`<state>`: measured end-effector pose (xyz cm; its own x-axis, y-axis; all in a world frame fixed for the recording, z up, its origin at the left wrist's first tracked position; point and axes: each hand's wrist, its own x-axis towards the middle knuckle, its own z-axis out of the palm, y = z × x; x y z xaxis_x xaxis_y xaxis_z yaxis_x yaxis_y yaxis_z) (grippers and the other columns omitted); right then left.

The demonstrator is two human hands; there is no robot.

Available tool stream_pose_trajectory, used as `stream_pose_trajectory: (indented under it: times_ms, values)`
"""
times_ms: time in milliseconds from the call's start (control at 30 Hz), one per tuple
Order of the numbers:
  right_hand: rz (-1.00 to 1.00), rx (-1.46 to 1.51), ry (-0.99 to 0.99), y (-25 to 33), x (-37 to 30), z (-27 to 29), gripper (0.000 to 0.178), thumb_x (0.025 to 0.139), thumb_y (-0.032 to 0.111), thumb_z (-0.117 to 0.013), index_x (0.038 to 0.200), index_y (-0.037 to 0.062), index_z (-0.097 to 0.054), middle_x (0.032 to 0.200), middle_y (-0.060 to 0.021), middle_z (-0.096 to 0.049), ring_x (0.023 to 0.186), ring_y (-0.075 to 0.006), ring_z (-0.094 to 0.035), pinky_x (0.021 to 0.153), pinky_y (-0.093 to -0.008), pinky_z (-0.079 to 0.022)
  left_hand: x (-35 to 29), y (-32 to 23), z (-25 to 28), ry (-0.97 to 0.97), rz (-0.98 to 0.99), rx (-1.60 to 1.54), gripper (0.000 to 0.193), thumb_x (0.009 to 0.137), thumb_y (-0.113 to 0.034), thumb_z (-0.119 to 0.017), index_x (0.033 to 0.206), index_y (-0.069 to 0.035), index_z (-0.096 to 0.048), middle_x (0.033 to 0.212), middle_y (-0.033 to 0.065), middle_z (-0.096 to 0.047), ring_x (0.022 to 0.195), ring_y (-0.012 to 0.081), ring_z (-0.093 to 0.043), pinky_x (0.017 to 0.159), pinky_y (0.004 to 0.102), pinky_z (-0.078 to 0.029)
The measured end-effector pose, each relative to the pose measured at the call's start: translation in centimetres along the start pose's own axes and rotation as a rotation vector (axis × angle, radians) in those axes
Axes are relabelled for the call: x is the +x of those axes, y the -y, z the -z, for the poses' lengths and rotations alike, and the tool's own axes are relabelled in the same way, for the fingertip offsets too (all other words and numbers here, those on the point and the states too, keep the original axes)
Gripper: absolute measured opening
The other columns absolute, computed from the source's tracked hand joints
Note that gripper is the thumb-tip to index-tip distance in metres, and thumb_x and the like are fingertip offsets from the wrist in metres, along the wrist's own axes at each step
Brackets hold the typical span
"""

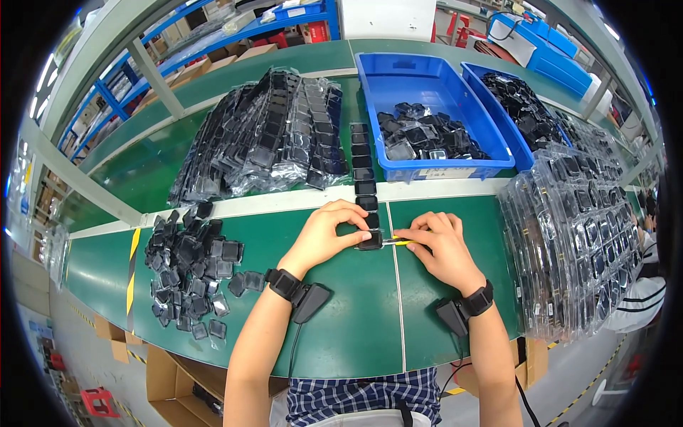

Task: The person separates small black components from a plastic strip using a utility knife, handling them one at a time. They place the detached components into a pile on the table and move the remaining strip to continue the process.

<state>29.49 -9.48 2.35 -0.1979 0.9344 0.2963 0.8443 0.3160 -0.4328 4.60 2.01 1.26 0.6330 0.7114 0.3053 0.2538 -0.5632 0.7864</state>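
Observation:
A strip of black square pieces (364, 171) runs away from me across the white rail of the green table. My left hand (329, 233) pinches the square piece (370, 242) at the strip's near end between thumb and fingers. In my right hand (440, 245) is a slim yellow-handled tool (402, 242) with a metal tip, held between thumb and fingers. That tip points left and meets the right edge of the end square; its exact kind is too small to tell. Both wrists wear black straps with small black boxes.
Loose black squares (188, 263) lie heaped at the left. Behind them, wrapped strips (263, 135) are piled high. Two blue bins, the nearer one (445, 169) and a farther one (523, 153), hold black pieces. Stacked clear plastic trays (569, 242) stand at the right edge.

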Motion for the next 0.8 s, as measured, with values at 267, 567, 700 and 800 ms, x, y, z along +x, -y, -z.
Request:
stream_pose_trajectory:
  times_ms: [267,567,700,800]
  values:
    - [-0.066,-0.001,-0.021,0.1,0.9,-1.5,0.034,0.090,0.009,-0.074,0.119,0.0262,-0.078,0.113,0.0016,-0.061,0.118,-0.0218,-0.055,0.121,-0.0561,-0.021,0.0,0.4,-0.1,0.022,0.062,-0.023,0.016,0.079,-0.014,-0.087,0.090,-0.008,-0.079,0.111,0.0039,-0.074,0.107,0.0211,-0.068,0.094,0.0361,-0.053]
    - [0.035,0.132,0.096,-2.3,1.9,-0.9,0.030,0.091,0.007,-0.072,0.113,0.0249,-0.080,0.114,0.0018,-0.060,0.123,-0.0216,-0.053,0.124,-0.0601,-0.014,-0.4,0.6,-0.1,0.021,0.044,-0.013,0.016,0.079,-0.013,-0.087,0.089,-0.006,-0.076,0.111,0.0045,-0.073,0.107,0.0218,-0.068,0.094,0.0360,-0.053]
    - [-0.060,0.130,0.137,-3.3,0.6,1.2,0.028,0.090,0.007,-0.072,0.112,0.0229,-0.080,0.111,0.0012,-0.059,0.120,-0.0218,-0.054,0.123,-0.0587,-0.017,-1.3,0.4,0.5,-0.046,0.086,-0.042,0.017,0.079,-0.014,-0.087,0.090,-0.007,-0.076,0.112,0.0046,-0.072,0.105,0.0225,-0.068,0.094,0.0369,-0.053]
    - [-0.132,0.076,0.048,-3.3,0.1,1.4,0.029,0.090,0.007,-0.072,0.114,0.0223,-0.080,0.109,0.0008,-0.059,0.116,-0.0214,-0.055,0.121,-0.0562,-0.020,-2.0,0.5,2.0,-0.114,0.240,-0.133,0.017,0.079,-0.014,-0.086,0.091,-0.009,-0.076,0.116,0.0049,-0.070,0.106,0.0235,-0.066,0.094,0.0376,-0.052]
